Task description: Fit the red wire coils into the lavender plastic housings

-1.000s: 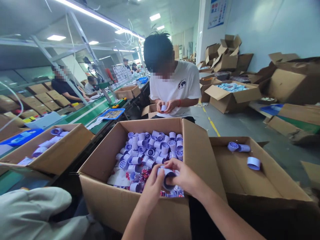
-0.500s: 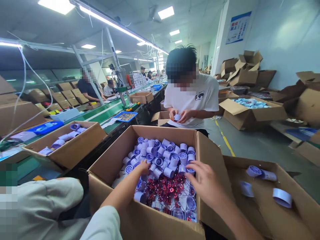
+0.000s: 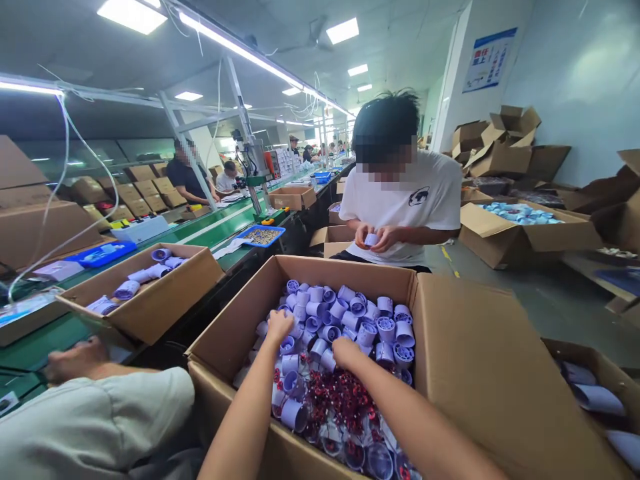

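Observation:
A large open cardboard box holds many lavender plastic cylinders, with a tangle of small red parts on top near its front. My left hand is over the left side of the cylinders, fingers curled together; what it grips, if anything, is hidden. Near the middle of the pile my right hand is closed against a cylinder at the edge of the red parts. Its fingertips are turned away, so its contents cannot be made out.
A person in a white shirt sits opposite, holding a cylinder. At left, another person's hand rests by the green conveyor, below a smaller box of cylinders. Another box stands at lower right.
My right hand has moved left from the box's right side into the middle and closed. My left hand has shifted slightly left relative to the cylinders. The view has turned; a neighbour's hand now shows at left.

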Motion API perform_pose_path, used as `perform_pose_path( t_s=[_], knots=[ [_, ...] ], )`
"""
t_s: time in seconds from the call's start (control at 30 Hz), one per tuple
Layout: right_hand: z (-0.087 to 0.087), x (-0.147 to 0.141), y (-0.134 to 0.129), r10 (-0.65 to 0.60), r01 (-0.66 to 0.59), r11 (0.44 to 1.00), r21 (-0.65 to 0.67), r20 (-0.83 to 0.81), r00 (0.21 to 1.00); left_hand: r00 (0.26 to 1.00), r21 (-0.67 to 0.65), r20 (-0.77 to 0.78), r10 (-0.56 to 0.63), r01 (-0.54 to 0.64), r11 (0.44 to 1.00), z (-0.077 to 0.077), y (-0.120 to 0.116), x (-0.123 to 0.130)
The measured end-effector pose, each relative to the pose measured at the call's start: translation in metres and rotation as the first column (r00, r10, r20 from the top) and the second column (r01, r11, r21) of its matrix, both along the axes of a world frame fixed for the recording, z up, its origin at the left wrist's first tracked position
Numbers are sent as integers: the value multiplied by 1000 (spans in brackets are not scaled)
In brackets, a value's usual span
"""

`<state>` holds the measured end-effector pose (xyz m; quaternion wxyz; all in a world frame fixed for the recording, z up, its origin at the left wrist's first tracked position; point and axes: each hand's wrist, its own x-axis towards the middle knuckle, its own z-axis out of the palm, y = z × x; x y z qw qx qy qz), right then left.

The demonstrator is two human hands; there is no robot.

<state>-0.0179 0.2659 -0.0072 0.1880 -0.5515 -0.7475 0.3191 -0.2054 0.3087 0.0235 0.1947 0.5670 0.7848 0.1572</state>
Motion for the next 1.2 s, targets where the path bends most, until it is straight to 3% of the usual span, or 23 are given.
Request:
perform_pose_path(
  t_s=[0.13, 0.3, 0.4, 0.47, 0.6, 0.73, 0.87, 0.93, 1.0, 1.07, 1.2],
  knots=[
    [23, 4, 16, -50, 50, 999, 0, -64, 997, 962, 89, 272, 9, -35, 995, 20, -5, 4],
    [63, 27, 7, -31, 53, 996, 66, -297, 954, 811, 181, 551, -197, 114, 977, 38, -47, 35],
    [76, 48, -8, -51, 58, 998, -7, -579, 814, 603, 245, 685, -409, 338, 909, 42, -78, 63],
    [80, 59, -20, -82, 50, 997, -65, -708, 701, 520, 317, 697, -494, 395, 862, 43, -96, 80],
    [80, 75, -46, -56, 61, 998, -20, -732, 678, 540, 401, 678, -499, 297, 867, 45, -124, 101],
    [85, 92, -72, 36, 69, 989, 129, -673, 739, 560, 423, 658, -503, 278, 863, 47, -150, 109],
    [103, 110, -94, 141, 4, 966, 260, -536, 832, 574, 469, 601, -556, 311, 827, 49, -175, 118],
    [113, 115, -105, 119, 58, 932, 357, -454, 883, 593, 504, 570, -568, 293, 812, 49, -184, 123],
    [118, 114, -117, 19, 186, 863, 470, -399, 917, 641, 542, 537, -549, 236, 806, 49, -190, 128],
    [118, 109, -130, -25, 227, 808, 544, -354, 935, 700, 585, 492, -517, 173, 792, 50, -193, 132],
    [104, 96, -150, 127, 64, 843, 534, -313, 941, 770, 684, 309, -558, 228, 693, 54, -198, 139]
  ],
)
